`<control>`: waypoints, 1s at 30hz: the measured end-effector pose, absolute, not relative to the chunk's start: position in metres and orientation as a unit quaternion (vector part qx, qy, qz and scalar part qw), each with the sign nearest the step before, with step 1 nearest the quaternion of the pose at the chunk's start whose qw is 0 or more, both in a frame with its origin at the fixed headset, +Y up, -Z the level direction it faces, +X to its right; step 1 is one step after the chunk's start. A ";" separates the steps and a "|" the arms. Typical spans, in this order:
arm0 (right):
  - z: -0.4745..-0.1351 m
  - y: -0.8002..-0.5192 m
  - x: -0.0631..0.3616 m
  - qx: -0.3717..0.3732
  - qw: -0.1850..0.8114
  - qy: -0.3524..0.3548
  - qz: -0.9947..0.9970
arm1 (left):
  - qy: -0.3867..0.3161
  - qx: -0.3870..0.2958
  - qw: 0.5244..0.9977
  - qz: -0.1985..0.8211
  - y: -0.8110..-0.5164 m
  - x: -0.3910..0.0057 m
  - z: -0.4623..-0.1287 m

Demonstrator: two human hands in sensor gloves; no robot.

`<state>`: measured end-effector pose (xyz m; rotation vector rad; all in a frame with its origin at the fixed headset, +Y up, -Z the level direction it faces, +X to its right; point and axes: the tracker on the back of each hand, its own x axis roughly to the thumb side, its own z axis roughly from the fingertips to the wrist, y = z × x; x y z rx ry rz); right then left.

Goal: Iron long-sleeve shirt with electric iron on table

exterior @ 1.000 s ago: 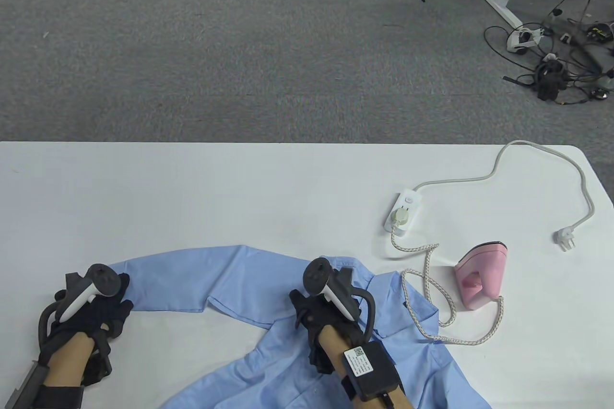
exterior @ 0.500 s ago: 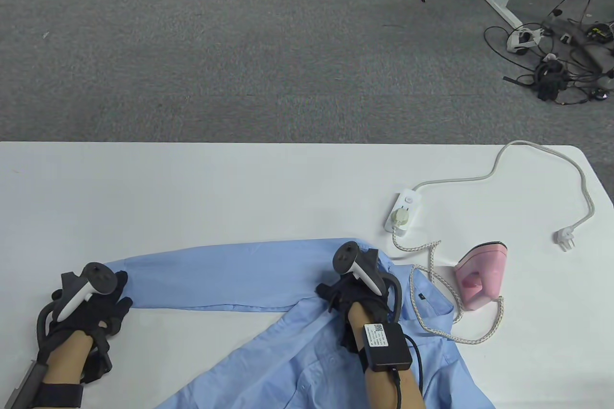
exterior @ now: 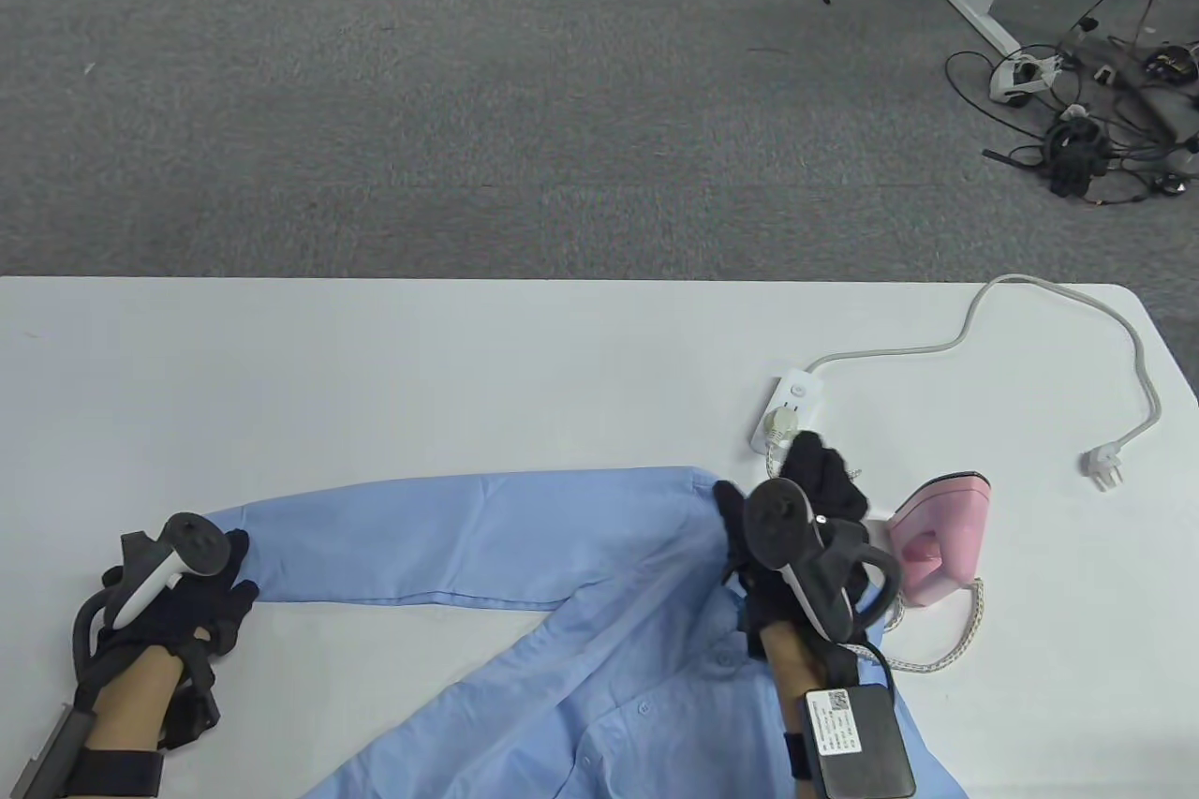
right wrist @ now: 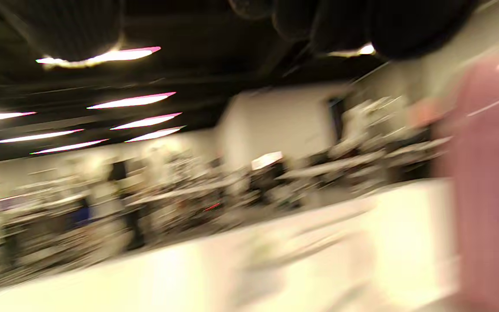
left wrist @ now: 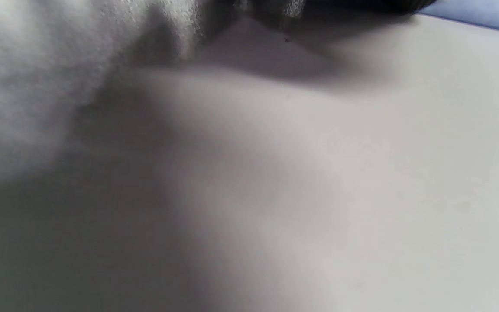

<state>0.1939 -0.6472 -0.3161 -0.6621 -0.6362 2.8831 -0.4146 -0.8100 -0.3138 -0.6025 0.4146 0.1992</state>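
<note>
A light blue long-sleeve shirt (exterior: 525,555) lies on the white table (exterior: 375,368), with one sleeve stretched out to the left. My left hand (exterior: 225,584) rests flat on the cuff end of that sleeve, fingers spread. My right hand (exterior: 824,480) is off the shirt, open and empty, just left of the pink electric iron (exterior: 946,537), which stands on the table to the right of the collar. The right wrist view is blurred by motion; the iron (right wrist: 487,173) shows as a pink shape at its right edge. The left wrist view shows mostly table (left wrist: 362,173) and a strip of shirt (left wrist: 483,13).
The iron's braided cord (exterior: 937,658) loops over the shirt's right shoulder and runs to a white power strip (exterior: 787,410) behind my right hand. The strip's own cable ends in a loose plug (exterior: 1103,466) near the table's right edge.
My right hand pulled the shirt body to the right so the sleeve straightened, then left the shirt and moved up and right to beside the iron. The left hand has stayed on the cuff.
</note>
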 end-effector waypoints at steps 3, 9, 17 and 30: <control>-0.310 -0.654 0.252 -0.329 0.036 -0.205 0.921 | 0.203 -0.297 0.927 0.102 -0.810 -0.414 -0.313; -0.302 -0.689 0.304 -0.406 0.072 -0.138 0.900 | 0.203 -0.297 0.927 0.102 -0.810 -0.415 -0.313; -0.313 -0.718 0.333 -0.452 0.232 -0.134 0.851 | 0.209 -0.293 0.929 0.088 -0.809 -0.413 -0.313; -0.317 -0.735 0.359 -0.383 0.434 -0.054 0.814 | 0.209 -0.293 0.929 0.091 -0.809 -0.414 -0.312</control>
